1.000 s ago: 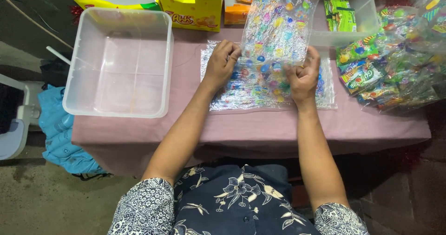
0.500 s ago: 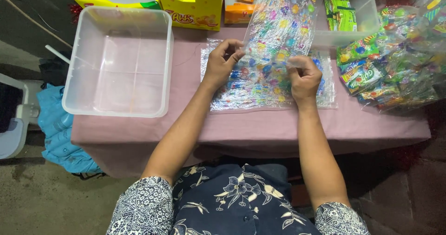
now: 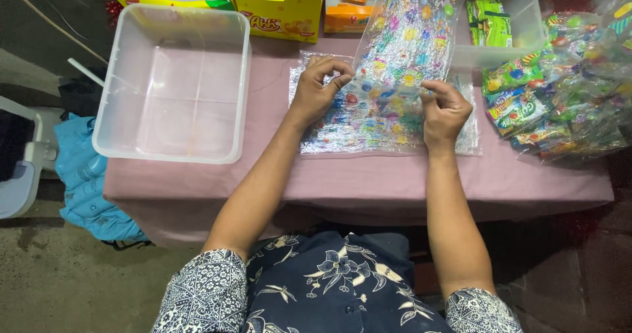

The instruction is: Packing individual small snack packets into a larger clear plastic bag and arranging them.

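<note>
**Ana:** Head view, looking straight down. What did you make of the hands?

**Ben:** Both were on a clear plastic bag (image 3: pixel 408 37) printed with small coloured shapes. The left hand (image 3: pixel 318 91) pinched its lower left corner between thumb and curled fingers. The right hand (image 3: pixel 446 112) pinched the lower right corner the same way, fingers closed tight.

**Ana:** And where was that bag?

**Ben:** It was lifted and tilted away from the person, its lower edge stretched between the two hands and its far end reaching over the boxes at the back. Under it lay a flat stack of bags (image 3: pixel 368 132) of the same kind, resting on the pink tablecloth (image 3: pixel 368 188).

**Ana:** What else was on the table?

**Ben:** A clear plastic tub (image 3: pixel 172 83) stood to the left, near the left forearm but apart from it. Two yellow cardboard boxes (image 3: pixel 280 7) stood open along the back edge, with a small orange packet (image 3: pixel 347 17) beside them. A heap of snack packets (image 3: pixel 559 89), green and many-coloured, lay on the right, close to the right hand without touching it.

**Ana:** Anything off the table?

**Ben:** A blue cloth (image 3: pixel 85 181) lay on the floor at the left.
</note>
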